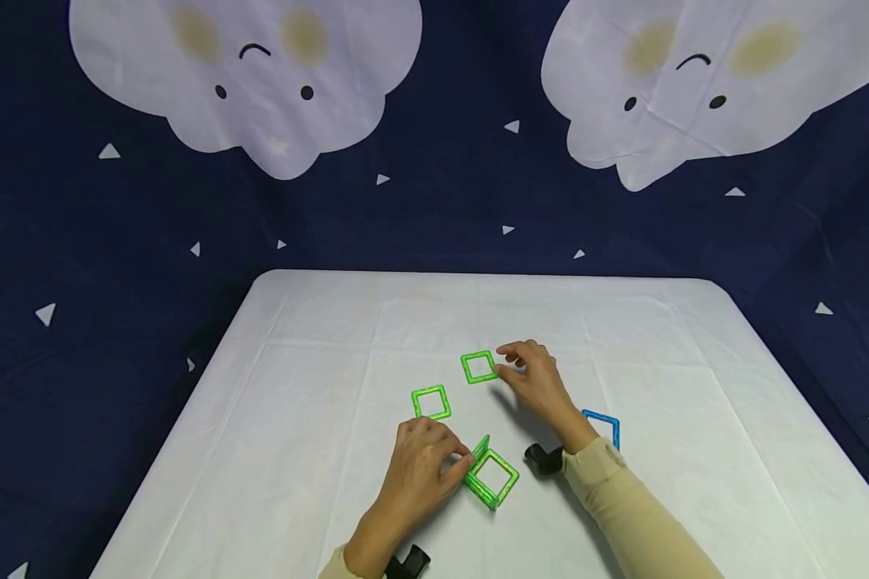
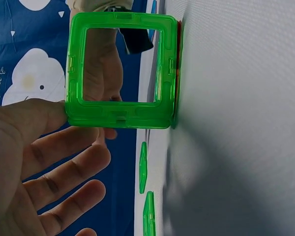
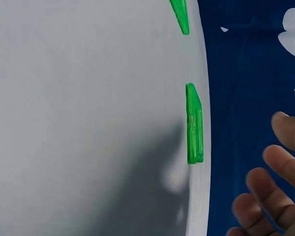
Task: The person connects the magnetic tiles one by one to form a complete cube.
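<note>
My left hand (image 1: 423, 458) pinches the corner of a green square magnetic tile (image 2: 120, 118) between thumb and index finger. That tile stands upright on the table along one edge of another green tile (image 1: 507, 492), which lies flat. In the left wrist view the other fingers are spread loosely. Farther back, my right hand (image 1: 539, 382) hovers with loosely bent fingers, holding nothing. Its thumb is right by the edge of a flat green tile (image 1: 469, 371). Another flat green tile (image 1: 446, 404) lies just beyond the left hand's knuckles.
A blue square tile (image 1: 602, 416) lies by the right wrist, partly hidden by the forearm. White cloth covers the table (image 1: 319, 386). A dark blue backdrop (image 1: 449, 209) with clouds hangs behind it. Black wrist mounts (image 1: 543, 460) sit low beside both hands.
</note>
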A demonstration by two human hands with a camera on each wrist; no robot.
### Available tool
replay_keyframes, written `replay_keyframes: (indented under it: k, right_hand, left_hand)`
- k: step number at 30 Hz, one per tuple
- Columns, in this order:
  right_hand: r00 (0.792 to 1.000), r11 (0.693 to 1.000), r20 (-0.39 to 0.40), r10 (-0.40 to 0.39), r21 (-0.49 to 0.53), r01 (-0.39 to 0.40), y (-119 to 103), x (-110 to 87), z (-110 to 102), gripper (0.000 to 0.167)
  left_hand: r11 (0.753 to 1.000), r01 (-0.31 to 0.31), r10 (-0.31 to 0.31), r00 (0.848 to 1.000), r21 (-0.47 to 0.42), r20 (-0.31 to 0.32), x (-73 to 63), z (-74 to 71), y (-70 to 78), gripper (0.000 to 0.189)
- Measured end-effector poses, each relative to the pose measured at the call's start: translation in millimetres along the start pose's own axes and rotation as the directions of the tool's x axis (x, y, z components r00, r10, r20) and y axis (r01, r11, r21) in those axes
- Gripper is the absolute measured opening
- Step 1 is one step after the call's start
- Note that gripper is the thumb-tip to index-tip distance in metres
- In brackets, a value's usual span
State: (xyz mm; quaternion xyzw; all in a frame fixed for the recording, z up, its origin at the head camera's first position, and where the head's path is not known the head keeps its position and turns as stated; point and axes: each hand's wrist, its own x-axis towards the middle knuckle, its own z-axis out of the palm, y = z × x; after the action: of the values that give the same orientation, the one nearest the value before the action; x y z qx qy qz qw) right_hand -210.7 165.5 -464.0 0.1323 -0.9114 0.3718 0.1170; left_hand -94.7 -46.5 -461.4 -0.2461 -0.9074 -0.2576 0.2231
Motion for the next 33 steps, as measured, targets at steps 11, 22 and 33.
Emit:
replay_keyframes:
  k: [11, 22, 33]
  right_hand:
    - [0.98, 0.995, 0.19, 0.054, -0.094, -0.037, 4, 20.1, 5, 0.037]
    - [0.972, 0.996, 0.229, 0.054, -0.086, -0.035, 13, 37.9, 12, 0.035]
    - [0.964, 0.993, 0.265, 0.009, -0.114, 0.022, 17, 51.5, 17, 0.031]
  left_hand:
    - [0.999, 0.014, -0.014, 1.0, -0.04, -0.002, -2.2, -1.5, -0.4, 0.014]
    - [0.995, 0.024, -0.026, 1.0, -0.096, -0.01, -5.3, -0.3, -1.1, 0.013]
    - [0.996, 0.021, -0.023, 1.0, -0.088, -0.02, -5.7, 1.2, -1.7, 0.012]
